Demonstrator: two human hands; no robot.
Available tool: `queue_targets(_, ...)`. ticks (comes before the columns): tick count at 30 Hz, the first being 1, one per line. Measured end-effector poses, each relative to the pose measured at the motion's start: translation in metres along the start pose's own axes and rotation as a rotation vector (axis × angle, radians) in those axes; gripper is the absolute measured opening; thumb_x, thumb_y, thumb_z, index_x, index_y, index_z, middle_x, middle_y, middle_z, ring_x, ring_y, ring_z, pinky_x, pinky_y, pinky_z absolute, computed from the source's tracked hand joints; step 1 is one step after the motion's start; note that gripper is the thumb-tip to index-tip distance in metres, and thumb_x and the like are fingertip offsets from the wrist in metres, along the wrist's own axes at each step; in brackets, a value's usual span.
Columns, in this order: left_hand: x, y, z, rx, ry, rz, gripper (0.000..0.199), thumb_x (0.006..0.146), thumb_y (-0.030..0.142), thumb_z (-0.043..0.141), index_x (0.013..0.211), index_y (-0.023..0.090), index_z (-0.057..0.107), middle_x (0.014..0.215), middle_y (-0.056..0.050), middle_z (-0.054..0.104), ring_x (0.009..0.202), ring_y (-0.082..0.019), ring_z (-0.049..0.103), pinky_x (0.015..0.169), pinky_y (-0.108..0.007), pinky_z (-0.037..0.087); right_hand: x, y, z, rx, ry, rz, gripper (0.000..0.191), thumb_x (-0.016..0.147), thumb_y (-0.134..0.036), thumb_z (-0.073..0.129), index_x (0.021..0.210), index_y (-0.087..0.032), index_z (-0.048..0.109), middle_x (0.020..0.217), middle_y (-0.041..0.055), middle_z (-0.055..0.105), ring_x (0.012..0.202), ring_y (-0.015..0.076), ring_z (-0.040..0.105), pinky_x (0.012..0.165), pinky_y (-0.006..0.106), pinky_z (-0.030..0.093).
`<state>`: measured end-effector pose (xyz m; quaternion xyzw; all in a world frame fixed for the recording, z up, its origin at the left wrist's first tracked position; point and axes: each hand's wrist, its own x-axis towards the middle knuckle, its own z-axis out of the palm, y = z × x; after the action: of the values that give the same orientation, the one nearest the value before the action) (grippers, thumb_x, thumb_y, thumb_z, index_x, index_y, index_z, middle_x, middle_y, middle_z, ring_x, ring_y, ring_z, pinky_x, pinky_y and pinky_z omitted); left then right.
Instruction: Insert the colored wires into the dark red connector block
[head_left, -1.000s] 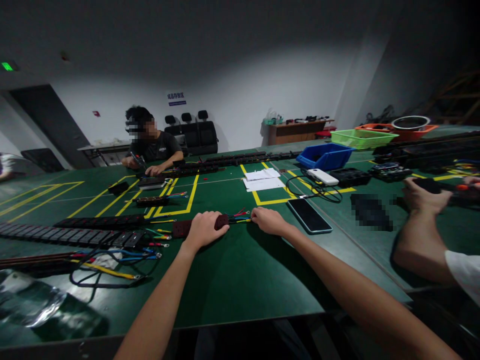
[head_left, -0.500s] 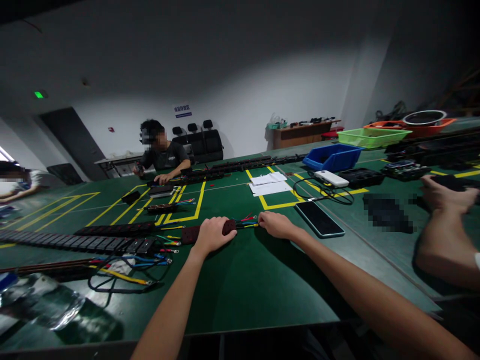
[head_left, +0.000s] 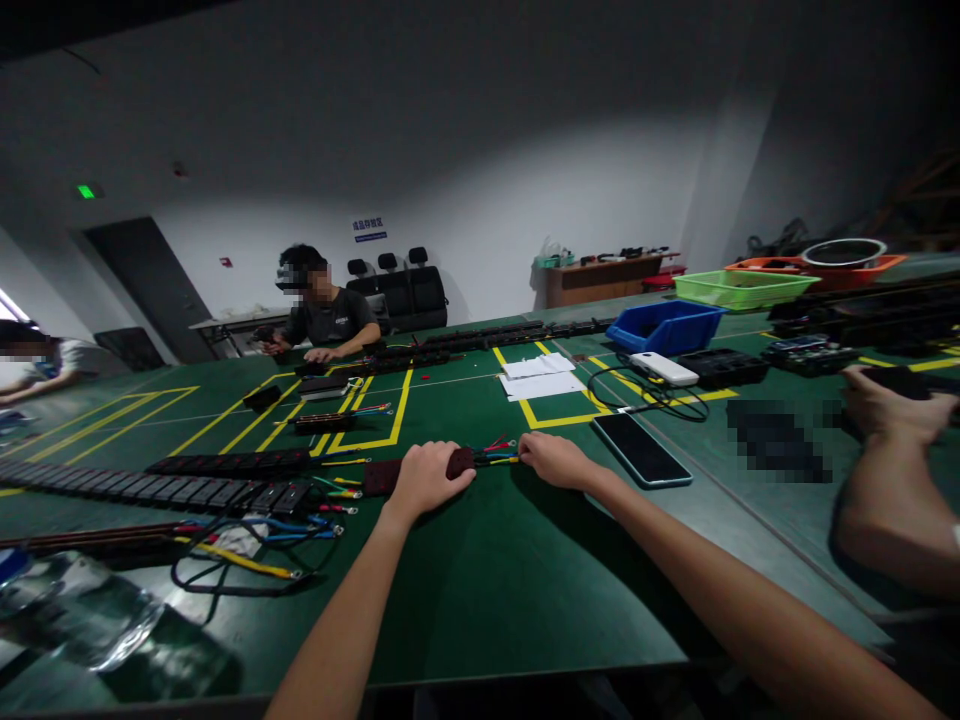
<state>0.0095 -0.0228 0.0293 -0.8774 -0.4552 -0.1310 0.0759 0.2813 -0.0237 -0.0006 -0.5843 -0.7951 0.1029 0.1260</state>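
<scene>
So the left hand (head_left: 429, 478) was part-closed over a dark red block (head_left: 381, 478), thumb out along its right end, and that block lay on the green table (head_left: 465, 590). The right hand (head_left: 555, 460) was mostly curled shut, fingertips right at the far-right ends of the block's coloured wires (head_left: 496, 455); honestly can't tell if it had a wire pinched. Just right of that hand sat a phone (head_left: 643, 450), with white papers (head_left: 544, 380) on the far side. Black segmented strips (head_left: 187, 490) ran off left, and a clear bottle (head_left: 79, 605) lay near left.
</scene>
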Motion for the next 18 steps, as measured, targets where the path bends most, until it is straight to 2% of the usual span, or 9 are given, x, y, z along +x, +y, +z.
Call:
queue_targets(14,-0.0007,-0.0006,-0.0007,-0.037,-0.024,-0.006,0.045,0.091,0.06,0.05,0.11,0.022,0.063,0.099,-0.007,0.069,0.091,-0.024,0.062,0.078,-0.035,0.041,-0.0003,-0.0002,0.004,0.021,0.017,0.023,0.015,0.096,-0.027,0.05,0.101,-0.021,0.063,0.103,0.0062,0.068,0.088,0.0205,0.063,0.067,0.027,0.034)
queue_targets(18,-0.0005,-0.0017,0.0017,-0.026,0.002,-0.006,0.044,0.09,0.059,0.052,0.109,0.022,0.064,0.099,-0.007,0.07,0.092,-0.025,0.062,0.078,-0.036,0.041,0.0007,0.0003,0.0058,0.015,0.022,0.028,0.015,0.096,-0.027,0.051,0.101,-0.022,0.064,0.104,0.006,0.068,0.088,0.0199,0.063,0.067,0.027,0.032)
